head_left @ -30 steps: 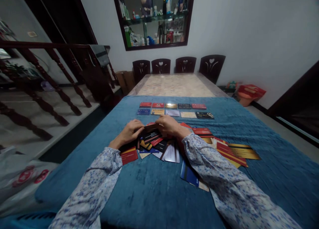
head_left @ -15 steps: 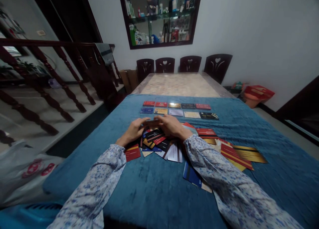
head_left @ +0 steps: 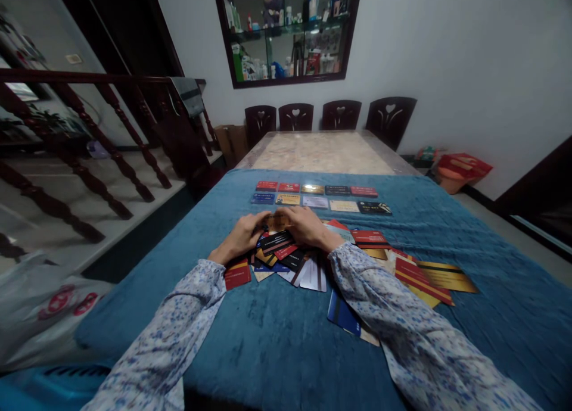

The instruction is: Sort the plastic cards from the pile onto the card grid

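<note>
Between my left hand and my right hand is a gold-brown card, gripped at its two ends by the fingers. Below it lies a loose pile of overlapping cards, with black cards, a red card and a white card. More cards spread right of my right wrist, among them a gold card. A blue card is partly under my right sleeve. Beyond my hands, two rows of cards lie flat, the nearer one including a black card.
A blue cloth covers the near part of the table. Several dark chairs stand at the far end. A plastic bag is at the left, and a wooden railing stands behind it.
The card between my hands has tilted, so more of its gold-brown face shows. Both hands have stayed in nearly the same place.
</note>
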Demonstrator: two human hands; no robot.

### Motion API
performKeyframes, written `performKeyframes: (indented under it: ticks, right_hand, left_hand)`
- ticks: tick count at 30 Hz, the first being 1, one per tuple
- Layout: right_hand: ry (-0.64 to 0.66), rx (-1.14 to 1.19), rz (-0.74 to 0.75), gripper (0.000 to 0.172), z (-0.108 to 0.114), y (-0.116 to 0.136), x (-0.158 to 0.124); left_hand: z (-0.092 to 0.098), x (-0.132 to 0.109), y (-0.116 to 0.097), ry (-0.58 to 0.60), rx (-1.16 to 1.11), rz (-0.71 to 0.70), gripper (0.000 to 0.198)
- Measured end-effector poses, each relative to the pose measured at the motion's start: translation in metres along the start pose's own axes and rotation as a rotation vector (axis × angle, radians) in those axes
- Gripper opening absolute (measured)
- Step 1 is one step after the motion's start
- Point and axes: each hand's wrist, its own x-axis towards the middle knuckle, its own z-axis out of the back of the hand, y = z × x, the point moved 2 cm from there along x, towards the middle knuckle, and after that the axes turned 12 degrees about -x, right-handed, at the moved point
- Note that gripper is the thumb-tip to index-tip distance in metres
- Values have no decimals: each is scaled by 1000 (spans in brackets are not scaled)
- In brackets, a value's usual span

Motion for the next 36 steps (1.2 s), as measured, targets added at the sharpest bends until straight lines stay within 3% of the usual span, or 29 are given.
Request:
performKeyframes:
  ticks: [15, 20, 30, 36]
  right_hand:
    - [-54, -32, -26, 49, 0, -2, 3]
    - [-20, -90, -40, 48, 5, 1, 3]
    - [3, -148, -45, 41, 23, 0, 1]
    - [34, -154, -38, 54, 27, -5, 0]
  left_hand:
    - [-1, 3, 1, -68, -27, 55, 62]
    - [0, 4, 0, -39, -6, 74, 67]
    - [6, 16, -10, 49, 139, 104, 59]
    - [15, 24, -26, 68, 234, 98, 55]
